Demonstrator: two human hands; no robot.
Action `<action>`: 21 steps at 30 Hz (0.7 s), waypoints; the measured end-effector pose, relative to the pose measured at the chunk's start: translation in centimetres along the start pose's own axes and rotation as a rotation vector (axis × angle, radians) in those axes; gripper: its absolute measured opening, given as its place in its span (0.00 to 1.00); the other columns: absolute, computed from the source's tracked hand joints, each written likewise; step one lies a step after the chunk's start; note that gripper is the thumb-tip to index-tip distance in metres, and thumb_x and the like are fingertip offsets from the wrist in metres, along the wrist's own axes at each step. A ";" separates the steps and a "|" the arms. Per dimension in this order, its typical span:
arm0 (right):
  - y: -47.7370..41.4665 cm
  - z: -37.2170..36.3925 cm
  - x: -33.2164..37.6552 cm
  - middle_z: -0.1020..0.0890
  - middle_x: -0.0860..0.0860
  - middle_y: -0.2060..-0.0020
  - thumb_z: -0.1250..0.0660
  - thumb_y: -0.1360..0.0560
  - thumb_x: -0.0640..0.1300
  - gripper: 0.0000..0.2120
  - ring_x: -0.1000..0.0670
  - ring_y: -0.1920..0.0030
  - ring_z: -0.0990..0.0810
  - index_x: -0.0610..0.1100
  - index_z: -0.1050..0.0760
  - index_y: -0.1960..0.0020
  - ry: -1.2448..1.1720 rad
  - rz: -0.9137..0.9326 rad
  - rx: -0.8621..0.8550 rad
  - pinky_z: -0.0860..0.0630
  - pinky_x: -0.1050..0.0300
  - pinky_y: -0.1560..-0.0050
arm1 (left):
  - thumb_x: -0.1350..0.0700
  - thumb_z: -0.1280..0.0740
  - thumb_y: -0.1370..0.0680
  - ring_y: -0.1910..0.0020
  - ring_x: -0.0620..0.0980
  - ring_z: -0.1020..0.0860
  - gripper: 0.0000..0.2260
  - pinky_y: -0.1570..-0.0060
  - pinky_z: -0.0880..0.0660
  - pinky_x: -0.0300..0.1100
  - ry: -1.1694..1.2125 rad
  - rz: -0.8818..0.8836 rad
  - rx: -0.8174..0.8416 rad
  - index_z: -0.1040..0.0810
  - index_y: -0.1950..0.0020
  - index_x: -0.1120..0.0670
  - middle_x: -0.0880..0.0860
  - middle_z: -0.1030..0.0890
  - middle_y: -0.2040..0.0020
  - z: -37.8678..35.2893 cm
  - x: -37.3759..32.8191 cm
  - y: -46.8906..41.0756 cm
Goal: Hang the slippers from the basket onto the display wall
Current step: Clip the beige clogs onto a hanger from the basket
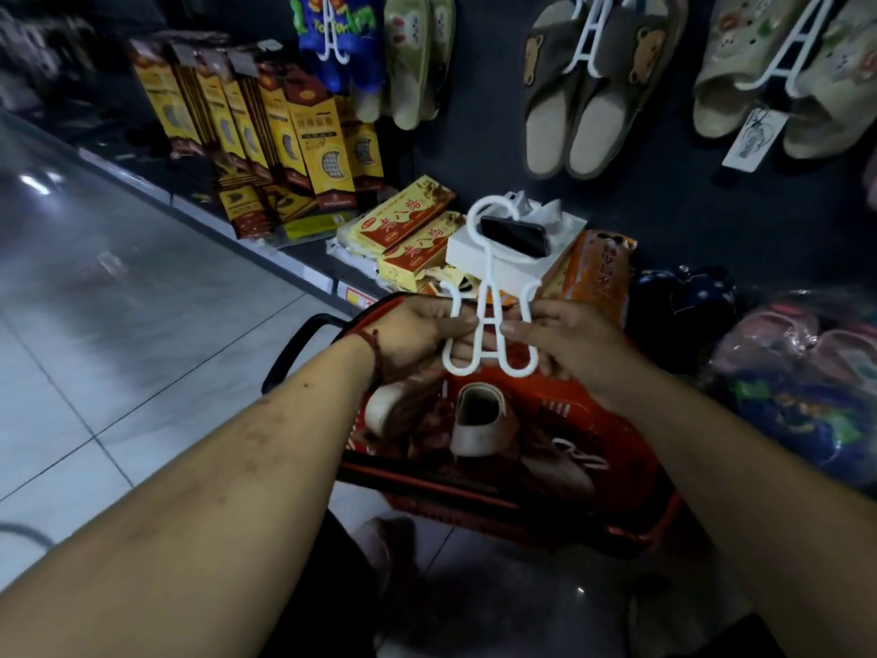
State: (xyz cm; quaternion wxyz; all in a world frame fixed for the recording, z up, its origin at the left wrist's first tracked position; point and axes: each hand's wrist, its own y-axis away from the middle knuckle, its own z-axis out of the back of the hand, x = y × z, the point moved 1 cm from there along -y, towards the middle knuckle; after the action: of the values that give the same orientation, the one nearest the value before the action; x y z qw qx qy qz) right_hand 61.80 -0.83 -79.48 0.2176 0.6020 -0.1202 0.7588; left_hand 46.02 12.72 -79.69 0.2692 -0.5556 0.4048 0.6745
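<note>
Hanger (491, 284) upright, hook uppermost; fingers of left hand (417, 334) and right hand (564, 344) pinch its lower loops, partly covering them and the slippers (479, 420) in the basket (474, 489).

A bare strip of display wall (479, 111) runs down the upper middle of the frame, between the green slippers (417, 64) and the brown slippers (583, 125). More bare wall lies at middle right. Yellow boxes (408, 230) and a white box (503, 273) crowd the shelf (204, 218) below. The tiled floor (118, 325) at left is open.
</note>
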 end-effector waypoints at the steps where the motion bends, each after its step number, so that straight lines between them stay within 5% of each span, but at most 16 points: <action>1: -0.1 -0.3 -0.2 0.19 0.46 0.66 0.26 0.26 0.45 0.07 0.53 0.77 0.30 0.44 0.17 0.50 -0.010 0.010 0.008 0.35 0.64 0.77 | 0.57 0.35 0.18 0.62 0.58 0.21 0.13 0.62 0.27 0.46 -0.028 0.001 0.009 0.20 0.42 0.66 0.71 0.19 0.51 0.2 0.3 0.0; 5: -0.9 -1.6 -0.9 0.22 0.41 0.67 0.28 0.25 0.43 0.05 0.51 0.77 0.36 0.42 0.16 0.52 -0.124 -0.041 -0.006 0.39 0.64 0.78 | 0.59 0.32 0.20 0.48 0.64 0.19 0.11 0.43 0.21 0.57 -0.007 0.021 -0.050 0.18 0.41 0.62 0.66 0.17 0.45 1.0 0.5 0.2; 8: -1.6 -2.2 -1.2 0.25 0.45 0.71 0.29 0.23 0.42 0.07 0.54 0.80 0.37 0.39 0.17 0.50 -0.164 -0.085 -0.009 0.41 0.65 0.79 | 0.48 0.32 0.20 0.51 0.57 0.16 0.16 0.50 0.17 0.49 -0.141 0.065 -0.077 0.18 0.42 0.59 0.59 0.15 0.47 2.3 0.6 -0.1; 11: -2.5 -2.2 -1.8 0.26 0.47 0.72 0.29 0.23 0.42 0.07 0.57 0.81 0.36 0.40 0.17 0.48 -0.154 -0.111 -0.088 0.40 0.66 0.79 | 0.42 0.38 0.19 0.52 0.53 0.17 0.18 0.53 0.19 0.46 -0.547 0.222 -0.153 0.23 0.38 0.52 0.55 0.17 0.42 4.7 2.1 -0.7; 13: -3.0 -2.1 -2.4 0.26 0.48 0.72 0.29 0.23 0.42 0.06 0.58 0.81 0.36 0.40 0.17 0.49 -0.153 -0.135 -0.105 0.41 0.67 0.80 | 0.46 0.36 0.19 0.46 0.56 0.19 0.19 0.45 0.20 0.51 -0.730 0.429 -0.173 0.27 0.32 0.56 0.58 0.20 0.39 6.4 4.1 -1.1; 16: -3.5 -2.3 -3.0 0.25 0.49 0.73 0.29 0.23 0.42 0.04 0.58 0.82 0.36 0.42 0.18 0.51 -0.142 -0.145 -0.092 0.41 0.67 0.79 | 0.56 0.35 0.19 0.45 0.57 0.19 0.17 0.42 0.20 0.55 -0.648 0.693 -0.078 0.27 0.33 0.62 0.60 0.19 0.41 7.1 6.9 -1.3; 21: -4.3 -2.6 -4.0 0.25 0.49 0.72 0.31 0.22 0.41 0.07 0.61 0.82 0.33 0.37 0.19 0.52 -0.078 -0.131 -0.075 0.38 0.69 0.80 | 0.61 0.32 0.21 0.48 0.51 0.17 0.13 0.49 0.18 0.49 -0.584 0.592 0.032 0.22 0.37 0.54 0.54 0.17 0.44 6.2 7.6 -2.7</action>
State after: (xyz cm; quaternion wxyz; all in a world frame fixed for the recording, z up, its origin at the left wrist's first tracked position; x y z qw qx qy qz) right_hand 62.31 3.37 -84.34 0.2842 0.6291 -0.1173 0.7139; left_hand 43.16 18.71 -87.38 0.1758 -0.1963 0.4642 0.8456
